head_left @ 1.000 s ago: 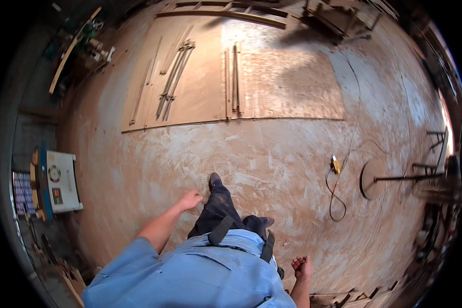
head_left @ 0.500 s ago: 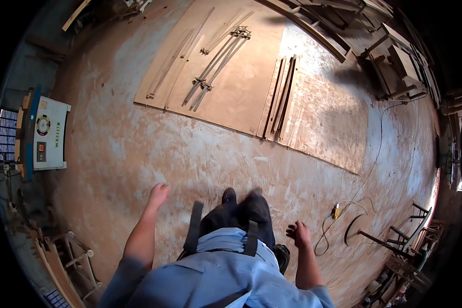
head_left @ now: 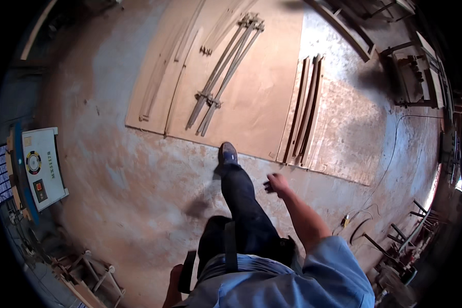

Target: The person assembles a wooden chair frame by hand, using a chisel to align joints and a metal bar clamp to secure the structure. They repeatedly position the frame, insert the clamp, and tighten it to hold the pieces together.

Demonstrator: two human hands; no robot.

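Observation:
My right hand (head_left: pixel 277 185) swings forward over the floor, beyond my outstretched leg. Its fingers are loosely bent and a little apart, with nothing visible in them. My left hand (head_left: pixel 176 274) hangs low beside my hip, next to a dark strap (head_left: pixel 188 271); its fingers cannot be made out. One dark shoe (head_left: pixel 228 154) reaches the near edge of a large plywood sheet (head_left: pixel 246 113). On that sheet lie long metal bar clamps (head_left: pixel 223 72) and thin bars (head_left: pixel 164 72). Right of them, several dark wooden strips (head_left: pixel 305 110) lie side by side.
A white machine (head_left: pixel 42 169) with a dial and a red switch stands at the left. Wooden frames (head_left: pixel 95 277) are at the lower left. Wooden furniture parts (head_left: pixel 413 72) stand far right. A cable with a yellow fitting (head_left: pixel 345 221) and an overturned stool (head_left: pixel 367 236) lie at the right.
I have stepped toward the plywood, one leg now stretched forward. My right hand has swung forward and inward, while my left hand has swung back to my hip.

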